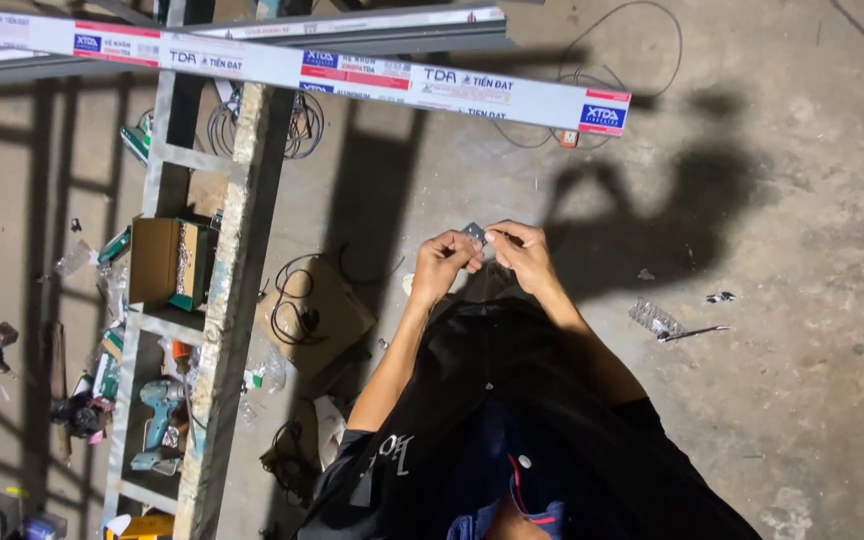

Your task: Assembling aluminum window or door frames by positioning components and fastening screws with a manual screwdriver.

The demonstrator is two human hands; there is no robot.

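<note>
Both hands are meeting out in front of the body, above the grey concrete floor (802, 400). The left hand (442, 262) and right hand (520, 252) are pinching a small, flat, silvery metal piece (473, 233) between their fingertips, fingers closed on its edges. It is looking light, stiff and thin, likely slick and easy to drop, so gripping by opposite edges seems best. A long wrapped aluminium bar (352, 75) is lying across a paint-flecked metal frame (222, 300) to the left.

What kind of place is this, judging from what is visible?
Probably a metalworking workshop or building site: a bare concrete floor, long wrapped metal profiles, and a cordless drill among cables and boxes beside a ladder-like metal frame.
</note>
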